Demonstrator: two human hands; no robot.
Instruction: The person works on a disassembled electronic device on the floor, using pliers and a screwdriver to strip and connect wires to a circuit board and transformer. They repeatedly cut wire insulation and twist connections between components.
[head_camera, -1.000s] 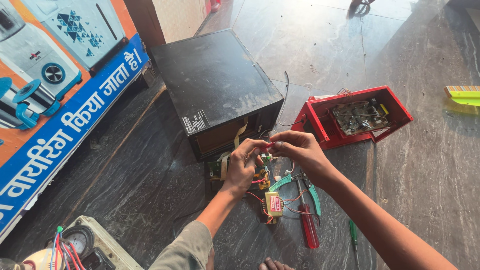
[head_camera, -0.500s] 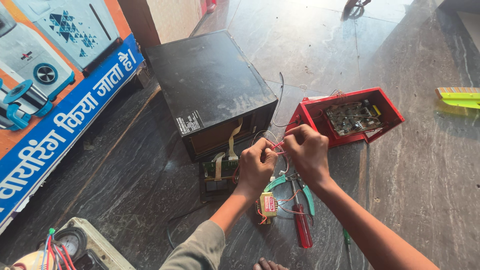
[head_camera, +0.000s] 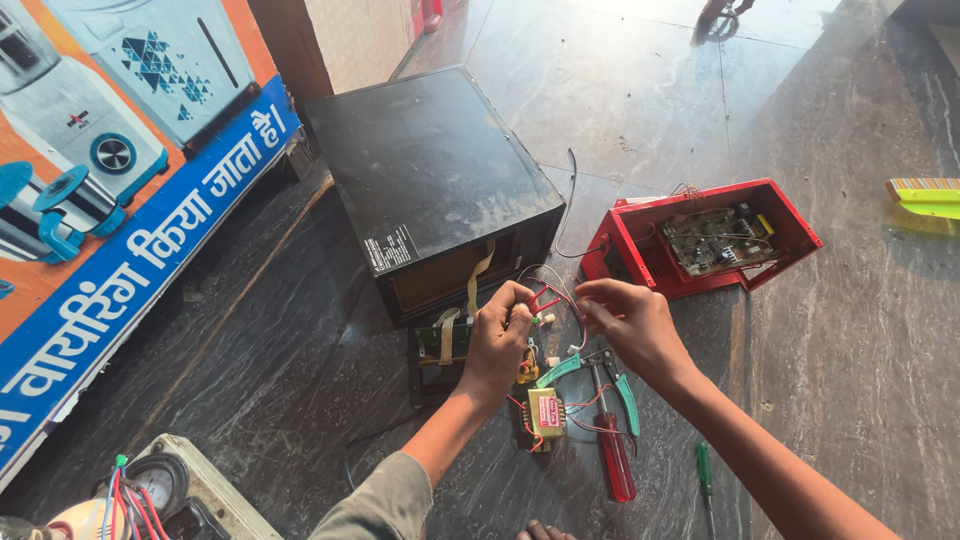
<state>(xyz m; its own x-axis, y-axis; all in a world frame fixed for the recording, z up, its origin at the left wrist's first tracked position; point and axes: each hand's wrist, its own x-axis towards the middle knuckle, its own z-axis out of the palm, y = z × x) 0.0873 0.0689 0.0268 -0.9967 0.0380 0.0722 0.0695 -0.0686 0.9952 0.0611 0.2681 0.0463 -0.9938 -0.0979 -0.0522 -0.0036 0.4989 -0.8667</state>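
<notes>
Left hand (head_camera: 497, 335) pinched on red wires (head_camera: 545, 300), right hand (head_camera: 630, 322) curled beside them, above yellow transformer (head_camera: 546, 412).

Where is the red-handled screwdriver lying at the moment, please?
In the head view, the red-handled screwdriver lies on the dark stone floor below the right hand, between the small yellow transformer and the green-handled screwdriver.

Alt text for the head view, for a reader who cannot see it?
Two bare hands, left hand and right hand, pinch thin red and white wires before an opened black metal box. Pliers, a red screwdriver and a red case lie nearby.
</notes>
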